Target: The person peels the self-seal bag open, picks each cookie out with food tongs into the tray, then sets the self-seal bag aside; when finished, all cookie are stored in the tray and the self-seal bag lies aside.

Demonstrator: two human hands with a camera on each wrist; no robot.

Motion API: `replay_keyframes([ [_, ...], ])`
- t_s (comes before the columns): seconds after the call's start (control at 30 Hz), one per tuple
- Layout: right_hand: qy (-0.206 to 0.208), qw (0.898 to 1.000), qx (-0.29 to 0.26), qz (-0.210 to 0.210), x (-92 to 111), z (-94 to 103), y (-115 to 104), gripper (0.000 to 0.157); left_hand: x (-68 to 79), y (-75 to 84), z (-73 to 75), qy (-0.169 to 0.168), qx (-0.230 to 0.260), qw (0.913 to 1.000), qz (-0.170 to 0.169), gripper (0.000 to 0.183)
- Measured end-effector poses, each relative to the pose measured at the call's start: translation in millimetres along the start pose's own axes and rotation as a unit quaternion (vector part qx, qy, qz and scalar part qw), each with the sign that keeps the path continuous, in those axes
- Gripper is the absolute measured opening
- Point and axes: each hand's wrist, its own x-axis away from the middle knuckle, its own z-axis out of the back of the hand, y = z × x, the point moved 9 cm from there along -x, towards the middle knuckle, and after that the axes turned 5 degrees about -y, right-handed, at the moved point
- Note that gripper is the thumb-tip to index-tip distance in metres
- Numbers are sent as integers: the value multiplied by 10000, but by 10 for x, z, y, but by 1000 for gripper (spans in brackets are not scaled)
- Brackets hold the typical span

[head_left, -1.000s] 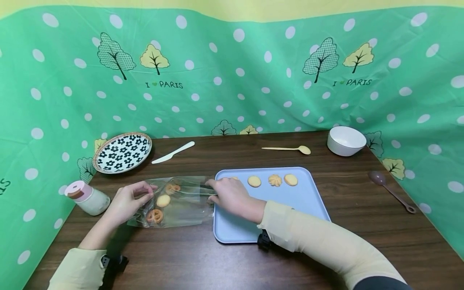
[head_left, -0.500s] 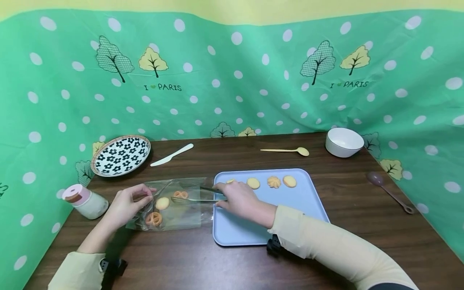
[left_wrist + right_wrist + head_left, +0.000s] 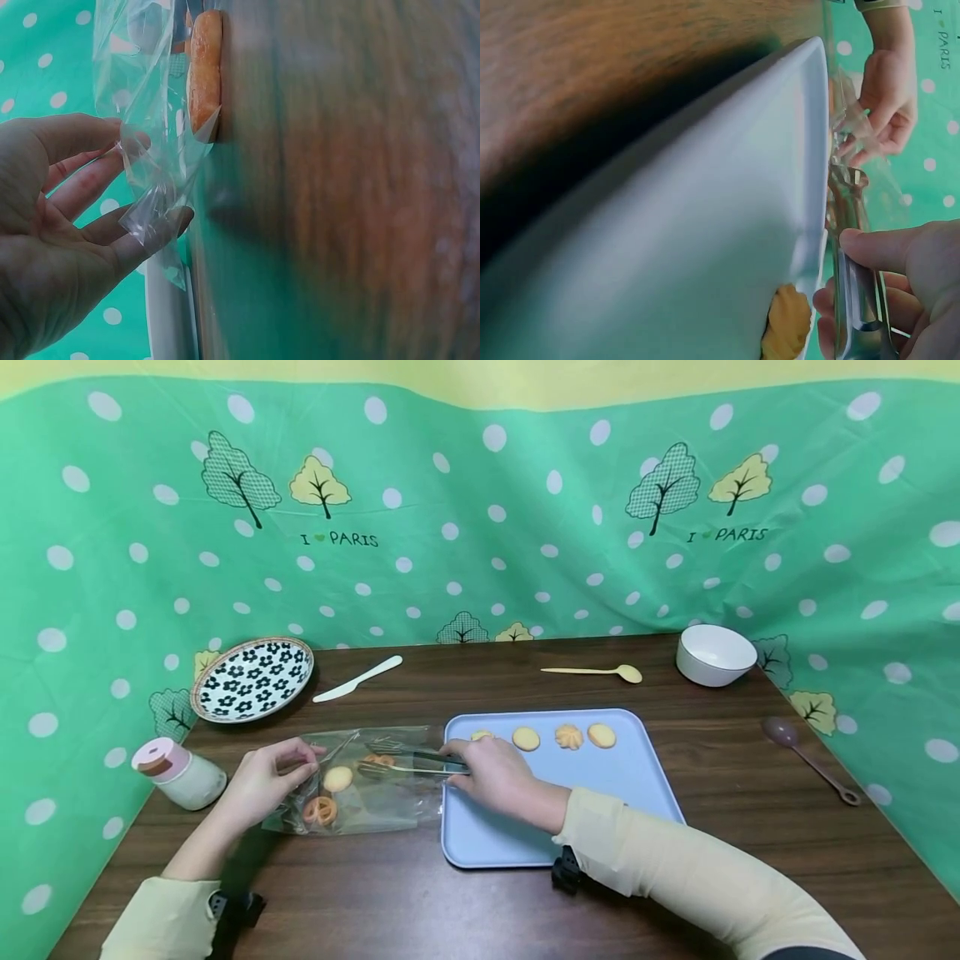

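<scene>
- three cookies lie within the clear bag (image 3: 382, 812), flat on the table (image 3: 360, 893) just beside the tray (image 3: 487, 847): an upper pretzel cookie (image 3: 384, 760), a round cookie (image 3: 338, 778) and a lower pretzel cookie (image 3: 320, 811).
- left hand (image 3: 266, 777): thumb and fingers curl at the film near the bag's closed-looking end. the hold appears light; should the film slide from the fingertips, the bag could be dragged along with the tongs.
- right hand (image 3: 498, 777): gripping the metal tongs (image 3: 859, 292), whose tips reach into the bag at either side of the upper pretzel cookie. whether they bear on it cannot be told through the film.
- probable fault, snagging: the forked tips could catch or pierce the thin film if turned or withdrawn at an angle.
- probable fault, breakage: hard squeezing might crack the pretzel cookie at its thin loops, leaving crumbs in the bag.
- probable fault, displacement: a sideways sweep of the tips could push the round cookie, which lies near, against its neighbour.
- probable fault, collision: the right hand hangs by the row of tray cookies (image 3: 526, 738); a low backward pull might knock the nearest, partly hidden behind it.
</scene>
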Motion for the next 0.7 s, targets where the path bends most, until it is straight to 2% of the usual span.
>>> replay_keyframes([
  [0.33, 176, 9997, -186, -37, 227, 270, 123, 36, 5, 12, 0, 33, 38, 10000, -3, 8],
  [0.7, 526, 9982, -193, -234, 836, 654, 533, 38, 5, 20, 2, -27, -17, 10000, 9, 6],
])
